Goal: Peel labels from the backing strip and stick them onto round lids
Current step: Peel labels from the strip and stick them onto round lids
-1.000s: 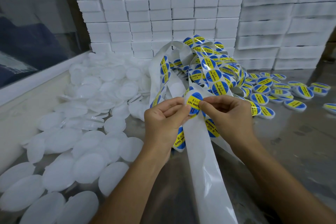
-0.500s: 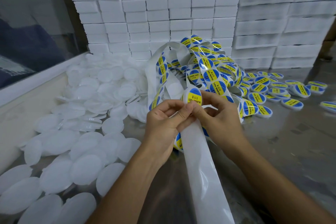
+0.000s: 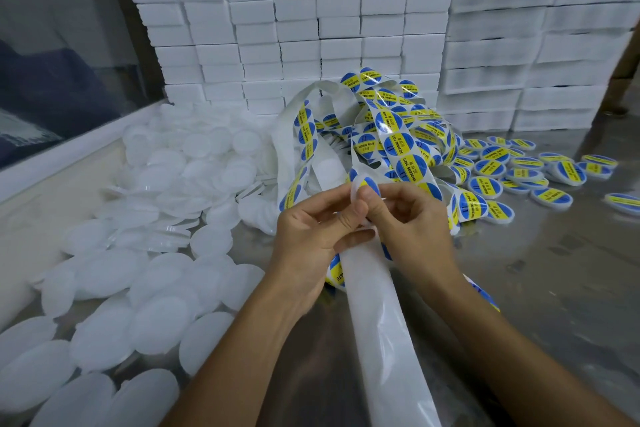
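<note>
Presently I note both hands meeting above the bench [image 3: 540, 274]. The left hand [image 3: 311, 236] pinches the backing strip [image 3: 377, 308]; the right hand [image 3: 412, 229] pinches a blue-yellow label [image 3: 370, 185] at the strip's upper edge, apparently partly lifted. Plain lids [image 3: 145, 243] lie left, labelled lids [image 3: 540, 173] right, near white boxes [image 3: 311, 28].

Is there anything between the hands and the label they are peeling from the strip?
Nothing visible: the left hand and right hand already pinch the strip at the blue-yellow label.
</note>
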`<move>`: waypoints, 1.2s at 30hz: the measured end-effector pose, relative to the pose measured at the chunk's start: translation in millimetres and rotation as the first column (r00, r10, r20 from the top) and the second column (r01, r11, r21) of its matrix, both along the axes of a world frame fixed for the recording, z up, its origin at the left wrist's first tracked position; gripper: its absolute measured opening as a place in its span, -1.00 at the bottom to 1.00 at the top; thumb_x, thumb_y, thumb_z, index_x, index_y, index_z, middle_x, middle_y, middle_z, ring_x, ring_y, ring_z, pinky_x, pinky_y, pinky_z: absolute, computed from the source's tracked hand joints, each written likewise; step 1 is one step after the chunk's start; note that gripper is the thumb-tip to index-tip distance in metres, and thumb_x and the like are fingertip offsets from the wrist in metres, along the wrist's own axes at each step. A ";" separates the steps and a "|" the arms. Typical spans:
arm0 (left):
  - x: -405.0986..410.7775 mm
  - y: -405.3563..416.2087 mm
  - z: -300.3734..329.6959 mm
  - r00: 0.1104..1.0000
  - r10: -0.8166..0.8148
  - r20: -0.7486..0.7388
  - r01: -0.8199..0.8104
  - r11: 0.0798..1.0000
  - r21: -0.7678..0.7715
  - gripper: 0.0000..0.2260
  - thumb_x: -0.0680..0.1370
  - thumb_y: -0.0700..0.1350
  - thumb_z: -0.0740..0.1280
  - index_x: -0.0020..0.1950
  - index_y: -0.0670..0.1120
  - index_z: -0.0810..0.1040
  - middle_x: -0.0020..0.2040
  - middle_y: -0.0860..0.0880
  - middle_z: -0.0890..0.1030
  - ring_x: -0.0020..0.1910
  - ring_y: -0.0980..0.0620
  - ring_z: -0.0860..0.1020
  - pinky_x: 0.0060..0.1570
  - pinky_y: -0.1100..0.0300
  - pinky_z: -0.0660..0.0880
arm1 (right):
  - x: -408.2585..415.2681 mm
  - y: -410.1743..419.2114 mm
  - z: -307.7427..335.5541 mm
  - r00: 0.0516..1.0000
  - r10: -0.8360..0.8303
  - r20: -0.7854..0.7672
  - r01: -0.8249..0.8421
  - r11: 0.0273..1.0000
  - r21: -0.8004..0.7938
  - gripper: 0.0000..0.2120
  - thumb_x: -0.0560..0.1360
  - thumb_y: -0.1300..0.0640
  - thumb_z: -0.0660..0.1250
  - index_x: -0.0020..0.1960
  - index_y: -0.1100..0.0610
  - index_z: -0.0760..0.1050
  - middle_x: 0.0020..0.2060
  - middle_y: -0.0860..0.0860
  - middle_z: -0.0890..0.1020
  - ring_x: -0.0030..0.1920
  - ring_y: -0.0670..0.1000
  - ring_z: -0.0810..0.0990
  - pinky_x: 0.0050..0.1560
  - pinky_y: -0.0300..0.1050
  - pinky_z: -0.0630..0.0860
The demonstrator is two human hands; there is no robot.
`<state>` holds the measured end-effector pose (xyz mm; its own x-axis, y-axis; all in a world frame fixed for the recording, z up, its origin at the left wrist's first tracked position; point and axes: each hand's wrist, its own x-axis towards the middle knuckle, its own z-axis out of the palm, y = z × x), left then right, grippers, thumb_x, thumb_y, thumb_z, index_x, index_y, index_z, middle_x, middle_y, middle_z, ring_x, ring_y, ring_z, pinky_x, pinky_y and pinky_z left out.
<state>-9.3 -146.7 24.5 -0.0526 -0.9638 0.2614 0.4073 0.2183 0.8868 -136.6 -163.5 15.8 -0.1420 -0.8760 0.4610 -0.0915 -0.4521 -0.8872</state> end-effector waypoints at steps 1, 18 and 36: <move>-0.1 1.1 1.0 1.000 -0.007 0.018 0.007 1.000 -0.001 -0.67 0.28 -0.07 0.51 0.02 -0.08 0.71 -0.03 -0.17 0.71 -0.04 -0.13 0.69 -0.10 0.11 0.62 | -1.7 -1.7 -0.5 1.000 -0.013 0.015 0.013 1.000 0.000 -0.62 0.36 -0.25 0.37 -0.16 0.08 0.63 -0.38 0.01 0.66 -0.38 -0.06 0.61 -0.36 -0.24 0.51; -0.3 0.4 -2.1 0.998 -0.038 0.046 0.038 0.999 0.011 -0.72 0.34 -0.12 0.46 0.04 0.02 0.71 0.02 -0.07 0.71 -0.03 -0.03 0.68 -0.18 0.21 0.59 | -7.0 -6.2 -3.7 0.996 -0.092 0.011 0.092 0.996 -0.015 -0.51 0.45 -0.21 0.31 -0.29 0.24 0.50 -0.51 0.00 0.54 -0.47 -0.12 0.48 -0.44 -0.22 0.42; 0.2 -4.1 -6.8 0.949 0.298 0.104 -0.304 0.951 0.055 -0.93 0.50 -0.13 0.42 -0.07 0.02 0.69 -0.16 -0.02 0.73 -0.17 0.02 0.70 -0.35 0.27 0.56 | -4.7 -2.3 -1.4 0.986 0.167 0.000 -0.167 0.985 0.031 -0.81 0.53 0.07 0.37 -0.03 0.20 0.55 -0.40 0.14 0.68 -0.52 -0.02 0.57 -0.46 -0.23 0.48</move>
